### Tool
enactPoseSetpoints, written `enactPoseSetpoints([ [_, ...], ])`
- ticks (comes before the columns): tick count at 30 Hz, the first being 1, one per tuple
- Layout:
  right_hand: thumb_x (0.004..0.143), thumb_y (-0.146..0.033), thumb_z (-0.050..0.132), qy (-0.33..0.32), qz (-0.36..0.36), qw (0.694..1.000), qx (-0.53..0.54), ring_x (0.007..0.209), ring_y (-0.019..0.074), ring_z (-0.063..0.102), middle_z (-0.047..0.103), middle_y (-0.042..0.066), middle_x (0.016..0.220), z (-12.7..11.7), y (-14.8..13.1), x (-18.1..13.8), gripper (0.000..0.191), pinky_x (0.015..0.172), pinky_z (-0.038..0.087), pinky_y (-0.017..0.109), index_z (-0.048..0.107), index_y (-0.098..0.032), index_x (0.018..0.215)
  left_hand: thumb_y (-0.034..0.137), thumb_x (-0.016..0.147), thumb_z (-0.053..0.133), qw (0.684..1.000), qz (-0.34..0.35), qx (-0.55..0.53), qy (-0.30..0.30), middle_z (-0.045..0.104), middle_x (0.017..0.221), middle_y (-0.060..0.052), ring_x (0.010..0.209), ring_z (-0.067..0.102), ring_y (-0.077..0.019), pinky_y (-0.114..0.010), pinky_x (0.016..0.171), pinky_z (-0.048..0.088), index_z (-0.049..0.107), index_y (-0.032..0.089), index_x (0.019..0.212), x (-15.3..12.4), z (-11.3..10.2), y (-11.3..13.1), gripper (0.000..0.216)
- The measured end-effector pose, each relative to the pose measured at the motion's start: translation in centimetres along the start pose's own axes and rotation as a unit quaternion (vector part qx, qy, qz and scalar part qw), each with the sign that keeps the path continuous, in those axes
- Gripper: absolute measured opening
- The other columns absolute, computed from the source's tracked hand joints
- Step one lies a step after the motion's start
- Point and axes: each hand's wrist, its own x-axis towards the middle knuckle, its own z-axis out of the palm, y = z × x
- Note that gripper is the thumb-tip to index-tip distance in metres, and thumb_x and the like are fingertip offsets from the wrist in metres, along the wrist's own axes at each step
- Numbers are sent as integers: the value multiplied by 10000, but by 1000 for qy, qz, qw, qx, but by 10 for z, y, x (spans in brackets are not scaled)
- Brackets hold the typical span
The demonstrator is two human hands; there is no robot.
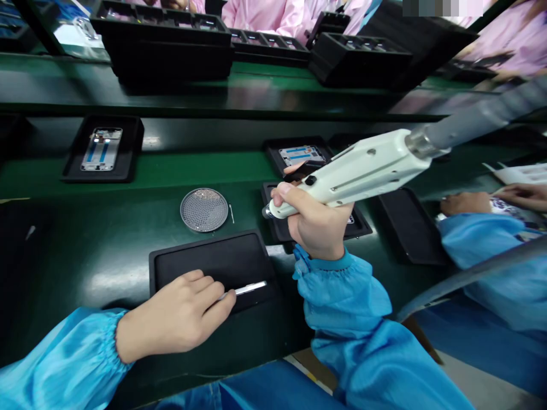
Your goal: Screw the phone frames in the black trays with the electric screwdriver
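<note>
My right hand (315, 223) is wrapped round a white electric screwdriver (363, 169), held level above the belt with its metal tip pointing left. A grey hose runs from its back end to the upper right. My left hand (179, 316) rests on an empty black tray (213, 259) near me, fingers closed on slim metal tweezers (250, 288) that lie across the tray. A round metal mesh dish (204, 209) of small screws sits just beyond that tray. Under my right hand lies another black tray (277, 225), mostly hidden.
Black trays with phone frames (101, 149) (300, 155) lie on the green belt. Stacks of black trays (166, 42) stand on the far shelf, with people in pink behind. A co-worker's hands (465, 202) in blue sleeves work at the right.
</note>
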Motion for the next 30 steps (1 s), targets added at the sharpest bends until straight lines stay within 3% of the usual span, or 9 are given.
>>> enactPoseSetpoints([
  [8,724,-213,718,-1,-1,1000,0,544,128,573,613,-37,613,-1,0,1,125,579,537,325,676,-218,842,67,996,371,998,12,-39,46,710,895,-125,714,659,-187,-343,644,554,607,65,1076,-3,-1,0,250],
  [19,737,-203,720,-6,-13,1000,8,553,124,582,622,-37,656,-1,2,1,148,582,535,321,701,-235,880,68,1003,362,996,-3,-77,46,721,909,-120,772,686,-192,-334,669,571,618,79,1051,-1,-3,-1,261],
  [25,721,-198,734,3,-4,1000,7,559,135,591,638,-23,657,-1,2,1,140,594,546,336,712,-209,859,70,997,371,996,-21,-80,26,710,923,-118,802,683,-190,-324,707,567,624,88,1058,-2,0,-5,262],
  [30,706,-191,733,5,4,1000,16,545,121,582,633,-37,643,0,2,2,165,576,535,317,706,-208,868,98,982,444,998,-58,-29,-16,685,947,-111,823,642,-194,-326,735,534,639,101,1074,-9,14,-28,215],
])
